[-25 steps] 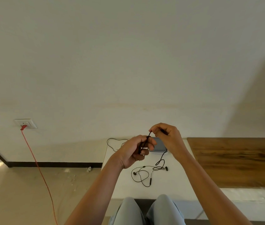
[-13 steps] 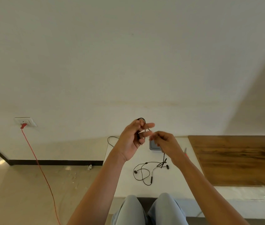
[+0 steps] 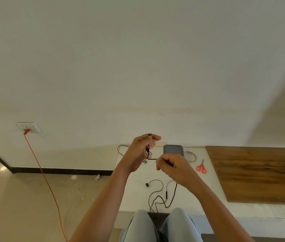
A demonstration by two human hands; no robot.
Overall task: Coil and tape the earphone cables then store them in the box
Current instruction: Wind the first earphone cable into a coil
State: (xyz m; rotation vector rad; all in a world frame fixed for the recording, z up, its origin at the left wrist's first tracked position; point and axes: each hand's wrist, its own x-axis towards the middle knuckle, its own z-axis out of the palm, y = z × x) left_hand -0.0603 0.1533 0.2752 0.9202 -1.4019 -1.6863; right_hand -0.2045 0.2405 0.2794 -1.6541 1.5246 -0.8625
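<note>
Holding earphone cable [image 3: 152, 159] between raised left hand [image 3: 139, 154] and lower right hand [image 3: 173, 167]

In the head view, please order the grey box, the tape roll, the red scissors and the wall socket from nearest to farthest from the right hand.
1. The grey box, just behind the right hand.
2. The tape roll and the red scissors, both to the hand's right; too close to call.
3. The wall socket, far left on the wall.
</note>
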